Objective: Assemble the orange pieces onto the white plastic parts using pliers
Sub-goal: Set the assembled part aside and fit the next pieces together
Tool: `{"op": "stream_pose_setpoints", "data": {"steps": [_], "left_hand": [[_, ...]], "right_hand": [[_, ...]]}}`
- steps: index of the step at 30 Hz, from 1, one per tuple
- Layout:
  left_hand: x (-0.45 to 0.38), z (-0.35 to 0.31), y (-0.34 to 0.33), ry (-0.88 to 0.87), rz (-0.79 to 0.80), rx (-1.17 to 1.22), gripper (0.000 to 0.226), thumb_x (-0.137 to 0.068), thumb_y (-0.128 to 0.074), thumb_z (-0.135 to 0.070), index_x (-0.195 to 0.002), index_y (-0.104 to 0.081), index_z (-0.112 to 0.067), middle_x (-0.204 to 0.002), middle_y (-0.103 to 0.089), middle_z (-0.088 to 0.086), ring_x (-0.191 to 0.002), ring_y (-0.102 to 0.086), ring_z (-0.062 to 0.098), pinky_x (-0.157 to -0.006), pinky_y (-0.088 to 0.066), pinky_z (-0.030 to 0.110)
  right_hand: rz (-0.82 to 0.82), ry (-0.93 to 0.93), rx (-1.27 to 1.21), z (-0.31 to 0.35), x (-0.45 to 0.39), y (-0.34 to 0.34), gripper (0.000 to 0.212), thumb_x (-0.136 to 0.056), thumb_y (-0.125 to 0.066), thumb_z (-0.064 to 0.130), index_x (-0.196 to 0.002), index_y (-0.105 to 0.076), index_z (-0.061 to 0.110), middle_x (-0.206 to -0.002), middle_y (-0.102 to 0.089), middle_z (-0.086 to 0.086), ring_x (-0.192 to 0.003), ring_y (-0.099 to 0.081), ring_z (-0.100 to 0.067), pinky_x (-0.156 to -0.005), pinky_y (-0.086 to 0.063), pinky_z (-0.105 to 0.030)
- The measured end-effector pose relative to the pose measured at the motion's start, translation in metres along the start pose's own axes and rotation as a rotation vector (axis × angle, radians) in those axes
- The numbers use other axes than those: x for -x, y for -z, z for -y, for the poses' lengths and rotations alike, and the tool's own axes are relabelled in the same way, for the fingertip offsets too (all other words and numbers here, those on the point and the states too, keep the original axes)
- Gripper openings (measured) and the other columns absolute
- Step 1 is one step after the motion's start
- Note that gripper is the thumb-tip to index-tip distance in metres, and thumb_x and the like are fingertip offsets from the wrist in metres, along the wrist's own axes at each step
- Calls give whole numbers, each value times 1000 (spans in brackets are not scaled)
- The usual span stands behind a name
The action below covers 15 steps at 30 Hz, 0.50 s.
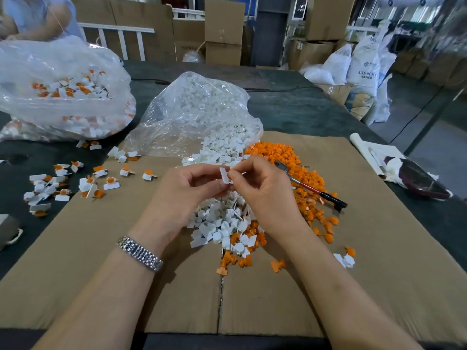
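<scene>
Left hand (pixel 192 184) and right hand (pixel 262 188) meet above the cardboard sheet (pixel 108 261), fingers of both curled to pinch one white plastic part (pixel 224 175) between them. Whether an orange piece is already seated on it cannot be told; the fingertips cover that end.

Landmark: cardboard sheet. Largest to smallest:

- Big clear bag (pixel 60 89), off the sheet's far-left corner, holds white-and-orange assembled units. Judged: the finished stock.
- Second clear bag (pixel 199 114), at the sheet's far edge, still well filled with bare white parts, spilling toward the middle.
- Loose white pile (pixel 222 223), centre of sheet, under the hands.
- Loose orange pieces (pixel 300 178), right of centre, in a broad heap (a few strays near the middle seam).
- Scattered assembled units (pixel 63 185), off the sheet's left edge and along its far-left border.
- Pliers (pixel 310 188), lying on the orange heap, in neither hand.

Progress, judged: a good batch done, but unassembled stock looks large; well short of finished. Current unit is at hand-fitting stage, pliers press not yet done.
</scene>
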State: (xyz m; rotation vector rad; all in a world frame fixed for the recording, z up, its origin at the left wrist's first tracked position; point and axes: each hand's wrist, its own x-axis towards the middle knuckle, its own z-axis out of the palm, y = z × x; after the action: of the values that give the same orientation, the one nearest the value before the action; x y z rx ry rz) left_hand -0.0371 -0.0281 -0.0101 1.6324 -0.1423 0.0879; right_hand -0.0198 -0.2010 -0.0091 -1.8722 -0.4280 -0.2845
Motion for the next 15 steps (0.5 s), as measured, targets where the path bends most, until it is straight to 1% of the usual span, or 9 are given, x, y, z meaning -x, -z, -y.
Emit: {"op": "stream_pose_setpoints", "data": {"steps": [2, 5, 7, 8, 10, 12, 13, 14, 15], "left_hand": [[1, -1, -3, -27, -40, -15, 23, -86, -80, -16, -108, -80, -23, -95, -81, -3, -88, -78, 16, -81, -60, 21], [2, 2, -7, -84, -76, -100, 23, -81, -80, -24, -103, -79, -29, -90, -80, -7, -83, -78, 12, -76, -59, 18], [2, 3, -8, -98, -68, -62, 24, -79, -79, -27, -103, -80, -29, -92, -81, -6, -84, -78, 13, -75, -58, 16], [1, 4, -6, -86, -57, -8, 23, -80, -79, -25, -103, -80, -27, -95, -81, -4, -87, -78, 15, -76, -59, 18], [0, 4, -2, -45, -16, 120, 25, -82, -78, -20, -106, -81, -24, -100, -81, 4, -91, -78, 21, -79, -60, 22], [-2, 3, 2, 3, 37, 254, 29, -80, -78, -17, -110, -81, -21, -106, -79, 11, -95, -77, 25, -82, -60, 24], [-3, 3, 4, 20, 59, 307, 31, -79, -79, -17, -111, -81, -18, -108, -78, 13, -97, -77, 25, -83, -60, 24], [-3, 4, 5, 29, 80, 341, 34, -78, -81, -18, -111, -80, -16, -109, -78, 15, -97, -77, 26, -83, -60, 25], [-4, 4, 5, 33, 99, 355, 36, -76, -82, -21, -112, -80, -14, -110, -77, 16, -98, -76, 27, -84, -60, 26]], "right_hand": [[-10, -9, 26, 0, 1, -1, 7, -96, -68, 22, -90, -67, 19, -82, -67, 6, -71, -62, -6, -65, -53, -25], [-23, -63, 52, 0, 1, -3, 10, -95, -67, 25, -86, -65, 22, -76, -65, 6, -62, -55, -4, -58, -48, -24], [-7, -85, 25, 1, 1, 0, 10, -95, -68, 27, -87, -67, 23, -75, -66, 6, -61, -54, -4, -57, -48, -23], [13, -91, -25, 2, 1, 3, 8, -95, -69, 28, -89, -68, 22, -76, -67, 7, -63, -56, -5, -59, -50, -22], [74, -100, -167, 4, 0, 13, 7, -96, -69, 27, -100, -71, 22, -86, -70, 9, -73, -62, -10, -71, -56, -22], [148, -84, -231, 3, 0, 22, 17, -96, -69, 23, -113, -70, 25, -101, -71, 5, -88, -65, -22, -85, -58, -30], [186, -61, -224, 3, 0, 25, 23, -96, -69, 21, -118, -69, 26, -104, -70, 3, -93, -65, -25, -88, -57, -33], [215, -37, -215, 3, 0, 26, 26, -96, -69, 18, -122, -69, 25, -104, -70, 2, -93, -65, -24, -87, -58, -33], [228, -16, -210, 4, 0, 26, 28, -96, -69, 16, -123, -70, 24, -103, -70, 2, -91, -67, -19, -85, -57, -29]]}}
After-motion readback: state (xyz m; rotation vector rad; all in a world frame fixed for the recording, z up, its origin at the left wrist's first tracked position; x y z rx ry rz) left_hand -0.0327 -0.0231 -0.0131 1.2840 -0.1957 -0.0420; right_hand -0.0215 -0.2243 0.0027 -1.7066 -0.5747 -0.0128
